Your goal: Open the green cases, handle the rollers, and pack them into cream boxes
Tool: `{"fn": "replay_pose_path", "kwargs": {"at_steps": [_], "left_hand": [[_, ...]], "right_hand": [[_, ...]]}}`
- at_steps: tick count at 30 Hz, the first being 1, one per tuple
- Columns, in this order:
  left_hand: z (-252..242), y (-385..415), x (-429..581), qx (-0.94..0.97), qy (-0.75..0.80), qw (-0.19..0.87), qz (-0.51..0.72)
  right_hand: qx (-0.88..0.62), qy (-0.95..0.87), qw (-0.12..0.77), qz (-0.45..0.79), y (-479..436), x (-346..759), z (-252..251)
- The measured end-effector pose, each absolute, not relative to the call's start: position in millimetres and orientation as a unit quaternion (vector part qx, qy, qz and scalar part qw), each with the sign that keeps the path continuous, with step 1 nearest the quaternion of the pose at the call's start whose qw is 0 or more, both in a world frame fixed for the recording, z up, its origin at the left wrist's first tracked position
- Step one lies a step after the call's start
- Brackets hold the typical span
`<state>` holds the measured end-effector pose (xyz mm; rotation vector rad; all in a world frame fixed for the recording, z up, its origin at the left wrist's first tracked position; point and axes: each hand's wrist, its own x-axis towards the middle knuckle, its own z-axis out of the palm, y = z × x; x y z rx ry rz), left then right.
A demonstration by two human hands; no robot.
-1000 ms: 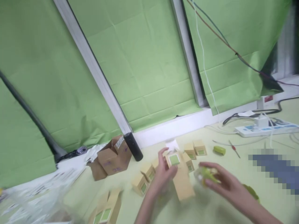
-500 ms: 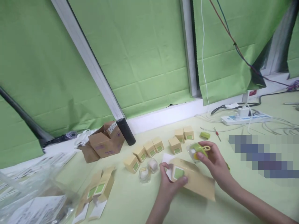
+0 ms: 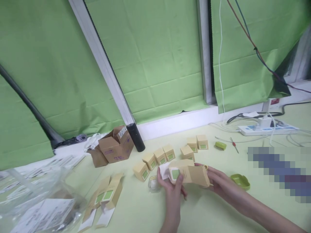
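Observation:
Both my hands hold a tan carton (image 3: 191,174) with a green square label, raised a little above the pale green table (image 3: 209,213). My left hand (image 3: 171,186) grips its labelled end, thumb over the green square. My right hand (image 3: 220,184) is closed at the carton's other end; a bit of yellow-green shows at its fingers, and what it is cannot be made out. A small clear jar (image 3: 153,183) stands on the table just left of my left hand. Several closed tan cartons (image 3: 160,156) stand in a row behind.
Flat unfolded cartons (image 3: 107,197) lie front left beside a clear plastic bag (image 3: 36,207) of leaflets. An open brown shipping box (image 3: 114,149) and a black cylinder (image 3: 136,137) stand at the back. A green lid (image 3: 240,181), a power strip (image 3: 267,129) and cables lie right.
The carton has been turned and lifted between both hands. The yellow-green item that my right hand held openly is now hidden behind the carton's end. The camera shifted slightly.

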<state>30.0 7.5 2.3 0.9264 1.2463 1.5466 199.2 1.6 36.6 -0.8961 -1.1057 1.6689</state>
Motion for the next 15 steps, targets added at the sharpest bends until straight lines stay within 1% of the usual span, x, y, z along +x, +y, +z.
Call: {"fn": "replay_pose_path", "kwargs": {"at_steps": [3, 8, 13, 15], "left_hand": [[-1, 9, 26, 0.384, 0.497, 0.452, 0.633], [-14, 14, 23, 0.402, 0.468, 0.452, 0.644], [-20, 10, 27, 0.41, 0.433, 0.48, 0.644], [-15, 5, 26, 0.396, 0.429, 0.516, 0.627]], "right_hand": [[-0.386, -0.409, 0.491, 0.666, 5, 200, 28], [-0.461, -0.385, 0.503, 0.622, 8, 203, 25], [-0.468, -0.38, 0.491, 0.629, 6, 197, 22], [-0.46, -0.368, 0.496, 0.638, 5, 194, 19]]}}
